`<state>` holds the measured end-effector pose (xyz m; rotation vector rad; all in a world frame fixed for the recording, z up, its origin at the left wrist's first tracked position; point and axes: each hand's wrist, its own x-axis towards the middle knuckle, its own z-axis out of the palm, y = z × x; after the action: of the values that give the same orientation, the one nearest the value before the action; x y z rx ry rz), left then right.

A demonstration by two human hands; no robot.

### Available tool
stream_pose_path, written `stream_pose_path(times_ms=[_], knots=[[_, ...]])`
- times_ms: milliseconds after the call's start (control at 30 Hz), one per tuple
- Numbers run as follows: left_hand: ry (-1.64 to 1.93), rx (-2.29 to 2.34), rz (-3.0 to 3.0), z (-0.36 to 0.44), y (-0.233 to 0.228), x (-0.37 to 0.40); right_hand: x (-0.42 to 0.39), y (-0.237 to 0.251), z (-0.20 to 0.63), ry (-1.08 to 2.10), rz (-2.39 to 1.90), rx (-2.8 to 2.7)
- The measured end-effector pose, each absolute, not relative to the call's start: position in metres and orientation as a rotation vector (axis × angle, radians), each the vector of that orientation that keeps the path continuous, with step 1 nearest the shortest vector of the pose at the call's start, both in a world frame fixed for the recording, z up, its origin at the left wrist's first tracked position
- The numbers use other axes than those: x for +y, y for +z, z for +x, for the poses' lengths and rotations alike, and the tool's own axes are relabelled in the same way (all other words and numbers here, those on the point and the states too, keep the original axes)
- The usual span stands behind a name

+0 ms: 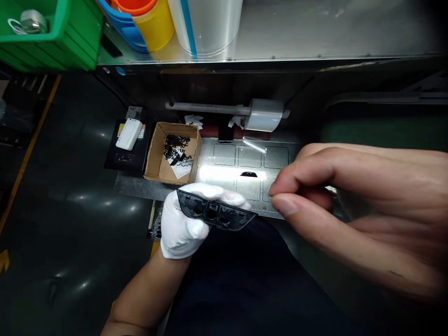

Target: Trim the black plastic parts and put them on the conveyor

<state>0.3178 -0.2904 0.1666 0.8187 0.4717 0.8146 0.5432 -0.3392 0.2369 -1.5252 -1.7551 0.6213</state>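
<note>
1. Low at the middle of the view, the left hand (185, 224), in a white glove, had its fingers (210, 191) closed around a dark plastic strip (217, 214) with round holes, held level above the lap, just in front of the counter (140, 186).
2. Close to the camera, the bare right hand (357, 210) had thumb and forefinger pressed together at the tips (280, 196). Anything pinched there was too small to make out; I could not tell whether they gripped something.
3. By my reading, the step in hand was fitting a small piece to the strip; the next move would call for a steady left hand and a careful approach by the pinched tips toward one of the holes.
4. Beyond the hands lay a shiny metal plate (252, 158) with outlined squares, one small black piece (248, 174) resting on it.
5. Left of the plate sat a cardboard box (154, 154) holding small black parts (175, 144), and further left a white device (129, 134).
6. Behind, a roll of clear film (264, 114) hung on a bar.
7. The right wrist was cut off by the frame edge, the surroundings were dark, and the box's contents were hard to tell apart.
</note>
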Motion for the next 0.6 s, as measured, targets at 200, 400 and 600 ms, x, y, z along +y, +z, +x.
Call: stream_pose_path(times_ms=[200,400,600], knots=[[0.770,0.439,0.840,0.3167,0.1659,-0.2847,-0.3342,0.2369,0.5440,0.655,-1.509,-1.769],[0.788,0.475,0.881,0.3190,0.1642,-0.2818,-0.3319,0.2339,0.5460,0.665,-1.521,-1.792],[0.835,0.623,0.968,0.3214,0.1605,-0.2833,-0.3308,0.2295,0.5417,0.790,-1.441,-1.876]])
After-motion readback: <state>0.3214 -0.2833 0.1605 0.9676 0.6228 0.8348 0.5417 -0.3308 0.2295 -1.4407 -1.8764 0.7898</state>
